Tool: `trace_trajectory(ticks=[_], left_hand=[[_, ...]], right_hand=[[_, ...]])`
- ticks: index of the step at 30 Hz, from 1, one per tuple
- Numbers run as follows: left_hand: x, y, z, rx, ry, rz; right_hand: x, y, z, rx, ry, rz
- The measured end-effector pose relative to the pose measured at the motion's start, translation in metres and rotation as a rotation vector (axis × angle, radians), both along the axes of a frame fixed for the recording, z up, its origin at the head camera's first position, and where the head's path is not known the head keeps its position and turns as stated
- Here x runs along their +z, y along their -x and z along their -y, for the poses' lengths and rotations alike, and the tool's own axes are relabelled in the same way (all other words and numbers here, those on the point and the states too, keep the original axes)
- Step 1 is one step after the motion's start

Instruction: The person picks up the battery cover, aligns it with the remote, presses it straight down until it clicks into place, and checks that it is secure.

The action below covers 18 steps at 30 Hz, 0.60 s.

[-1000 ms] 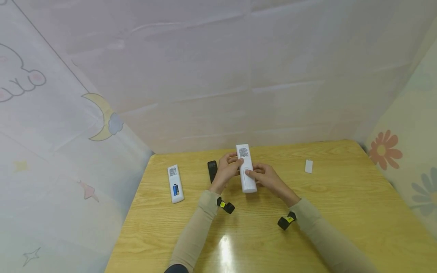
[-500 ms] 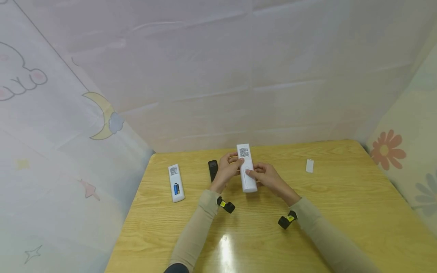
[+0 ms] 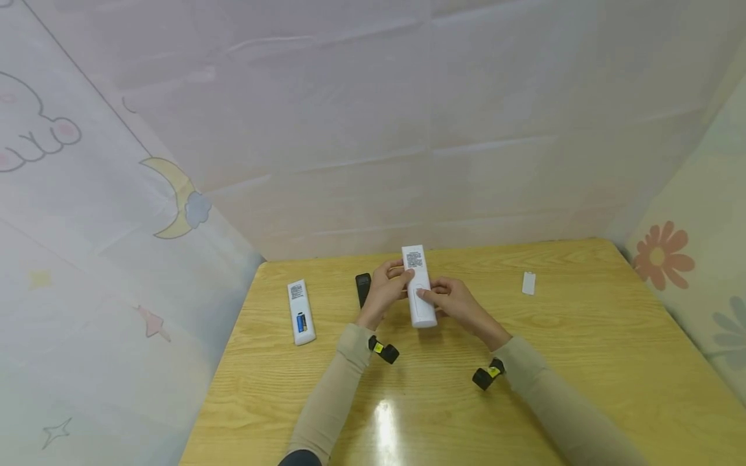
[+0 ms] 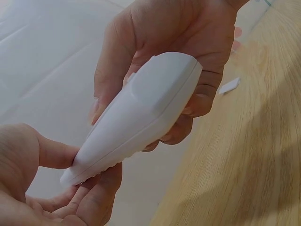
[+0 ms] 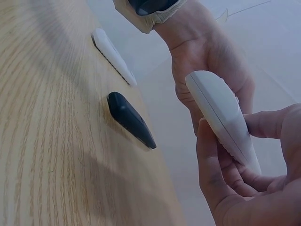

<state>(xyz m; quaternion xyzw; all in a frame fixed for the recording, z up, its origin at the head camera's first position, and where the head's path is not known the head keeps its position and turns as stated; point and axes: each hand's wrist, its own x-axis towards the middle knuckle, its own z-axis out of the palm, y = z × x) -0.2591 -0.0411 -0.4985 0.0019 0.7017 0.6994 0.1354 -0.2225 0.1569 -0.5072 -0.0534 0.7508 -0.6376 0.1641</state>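
Both hands hold a white remote control [image 3: 417,298] above the table, its back with printed label turned up toward the head camera. My left hand [image 3: 387,290] grips its left side, thumb on the back below the label. From the right, my right hand [image 3: 457,301] grips the lower half, its thumb on the battery cover area. In the left wrist view the remote control [image 4: 141,110] tapers toward my left hand [image 4: 61,179]. The right wrist view shows the remote control [image 5: 221,113] edge-on, my right hand's fingers [image 5: 209,162] curled beneath it.
On the wooden table [image 3: 454,401], another white remote control [image 3: 300,312] lies at left with a blue battery in its uncovered compartment. A black remote control [image 3: 363,288] lies partly behind my left hand. A small white battery cover [image 3: 528,283] lies at right. Fabric walls border the table.
The held white remote control and both hands have shifted very slightly left. Both grips look the same, and the things on the table stay put.
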Motion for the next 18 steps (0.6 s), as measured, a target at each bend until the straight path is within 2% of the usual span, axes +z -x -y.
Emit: trace_trajectory(ticks=[11,18], left_hand=[[0.005,0.003,0.008,0.029,0.026,0.001],[0.008,0.004,0.014,0.052,0.012,0.004]], right_hand=[[0.005,0.002,0.006,0.017,0.012,-0.007],[0.005,0.000,0.010,0.042,0.031,-0.020]])
